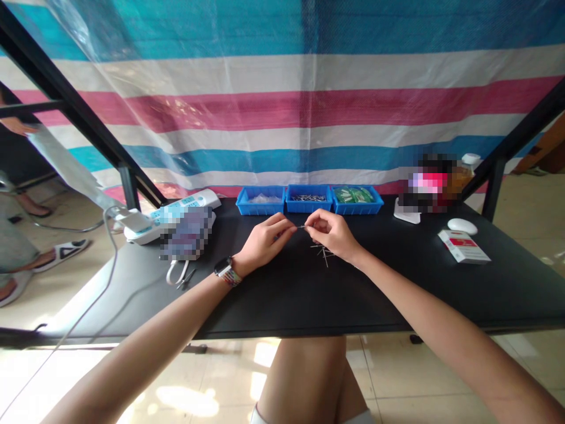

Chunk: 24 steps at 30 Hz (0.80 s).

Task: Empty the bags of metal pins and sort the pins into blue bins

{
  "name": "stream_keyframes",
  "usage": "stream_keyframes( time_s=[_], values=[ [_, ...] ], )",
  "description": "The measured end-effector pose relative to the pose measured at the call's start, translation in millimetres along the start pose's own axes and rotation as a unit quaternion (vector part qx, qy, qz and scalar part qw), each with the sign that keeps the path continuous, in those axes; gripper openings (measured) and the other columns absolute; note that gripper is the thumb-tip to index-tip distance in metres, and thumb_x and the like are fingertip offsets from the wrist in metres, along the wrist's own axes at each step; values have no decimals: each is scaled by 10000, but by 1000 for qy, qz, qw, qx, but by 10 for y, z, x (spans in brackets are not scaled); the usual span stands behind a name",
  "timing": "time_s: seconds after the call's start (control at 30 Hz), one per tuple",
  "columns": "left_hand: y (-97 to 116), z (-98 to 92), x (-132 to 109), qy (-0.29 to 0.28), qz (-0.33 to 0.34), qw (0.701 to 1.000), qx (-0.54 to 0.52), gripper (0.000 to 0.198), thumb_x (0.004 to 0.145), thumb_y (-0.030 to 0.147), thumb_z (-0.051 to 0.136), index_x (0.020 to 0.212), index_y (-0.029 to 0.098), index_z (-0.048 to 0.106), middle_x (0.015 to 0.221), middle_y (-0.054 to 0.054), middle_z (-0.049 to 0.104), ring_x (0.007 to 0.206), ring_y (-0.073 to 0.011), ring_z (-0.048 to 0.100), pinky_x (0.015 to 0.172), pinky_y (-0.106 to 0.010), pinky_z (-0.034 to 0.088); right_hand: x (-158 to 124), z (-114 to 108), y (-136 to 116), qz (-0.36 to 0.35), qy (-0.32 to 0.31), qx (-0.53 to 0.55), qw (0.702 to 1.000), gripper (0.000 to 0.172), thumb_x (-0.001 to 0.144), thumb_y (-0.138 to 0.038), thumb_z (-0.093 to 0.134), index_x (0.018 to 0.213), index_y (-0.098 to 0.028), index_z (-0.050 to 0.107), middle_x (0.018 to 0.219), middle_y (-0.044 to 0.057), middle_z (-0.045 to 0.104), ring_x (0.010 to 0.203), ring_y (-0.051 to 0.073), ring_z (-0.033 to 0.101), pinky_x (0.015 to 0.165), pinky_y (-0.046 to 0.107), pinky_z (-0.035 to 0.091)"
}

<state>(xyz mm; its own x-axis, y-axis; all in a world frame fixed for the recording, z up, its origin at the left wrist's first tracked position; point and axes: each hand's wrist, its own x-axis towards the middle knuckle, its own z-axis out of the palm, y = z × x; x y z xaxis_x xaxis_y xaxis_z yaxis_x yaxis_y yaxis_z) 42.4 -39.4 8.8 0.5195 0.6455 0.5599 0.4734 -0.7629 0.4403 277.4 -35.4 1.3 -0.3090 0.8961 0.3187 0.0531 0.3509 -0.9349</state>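
My left hand [270, 240] and my right hand [330, 232] meet above the middle of the black table, fingertips pinched. Between them runs a thin metal pin [301, 227], nail-like or rivet-like and too small to name surely. Both hands grip it, one at each end. Just below my right hand, several similar loose metal pins [325, 254] lie in a small heap. Behind my hands stand three blue bins: the left bin [260, 209] has clear plastic pieces, the middle bin [309, 206] metal pins, the right bin [357, 209] green-and-white packets.
At left, a white power strip [207, 198] and a blurred-out device [188, 232] with a white cable lie on the black table [273, 306]. To the right are a cigarette-like box [464, 247], a white mouse-shaped object [462, 226] and a pixelated item. Another person stands at far left.
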Motion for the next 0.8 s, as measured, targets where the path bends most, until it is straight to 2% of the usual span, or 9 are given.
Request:
stream_keyframes(
  time_s=[0.17, 0.3, 0.4, 0.5, 0.6, 0.7, 0.8],
  values=[
    [-11, 21, -13, 35, -32, 999, -15, 175, 1089, 362, 600, 1175, 218, 650, 995, -35, 669, 826, -160, 645, 772, -278, 521, 8, -6, 13, 17, -4, -10, 1000, 333, 908, -535, 758, 880, -214, 676, 755, 4, 675, 588, 154, 619, 553, 282, 518],
    [-11, 17, -11, 41, -19, 999, -16, 153, 1108, 334, 559, 1091, 217, 656, 981, -34, 658, 808, -153, 621, 758, -273, 509, 9, 6, 0, 12, -7, -7, 1000, 409, 924, -611, 734, 869, -210, 679, 795, 18, 703, 569, 146, 609, 539, 284, 526],
    [-12, 23, -1, 44, -25, 999, -13, 178, 1117, 340, 542, 1043, 207, 633, 953, -32, 645, 785, -153, 601, 733, -276, 490, 6, 13, -3, 12, -5, -3, 1000, 382, 947, -579, 713, 887, -202, 691, 815, 24, 713, 569, 136, 610, 540, 278, 530],
    [-18, 35, 5, 47, -27, 999, -1, 206, 1122, 341, 531, 990, 204, 609, 897, -19, 610, 765, -154, 572, 715, -279, 458, -7, 25, -11, 8, 14, 25, 1000, 320, 894, -506, 781, 976, -205, 707, 843, 15, 712, 583, 131, 617, 546, 274, 541],
    [-14, 34, 3, 45, -31, 999, -7, 235, 1125, 353, 527, 957, 205, 598, 883, -15, 604, 761, -153, 562, 723, -281, 449, -29, 42, -35, 0, 28, 32, 999, 300, 827, -441, 840, 961, -214, 697, 725, -15, 670, 581, 148, 628, 563, 288, 561],
    [5, 19, -5, 32, -30, 999, -23, 277, 1133, 367, 505, 925, 205, 592, 883, -21, 620, 772, -157, 571, 747, -290, 463, -51, 55, -63, -3, 46, 7, 999, 246, 836, -414, 831, 894, -220, 690, 618, -27, 636, 551, 167, 636, 550, 299, 558],
    [17, 12, -14, 18, -30, 999, -33, 226, 1122, 379, 525, 1008, 206, 615, 910, -29, 639, 796, -165, 597, 758, -294, 485, -59, 55, -73, -6, 54, 0, 999, 217, 857, -404, 811, 887, -222, 696, 617, -27, 640, 535, 166, 634, 534, 294, 547]
  ],
)
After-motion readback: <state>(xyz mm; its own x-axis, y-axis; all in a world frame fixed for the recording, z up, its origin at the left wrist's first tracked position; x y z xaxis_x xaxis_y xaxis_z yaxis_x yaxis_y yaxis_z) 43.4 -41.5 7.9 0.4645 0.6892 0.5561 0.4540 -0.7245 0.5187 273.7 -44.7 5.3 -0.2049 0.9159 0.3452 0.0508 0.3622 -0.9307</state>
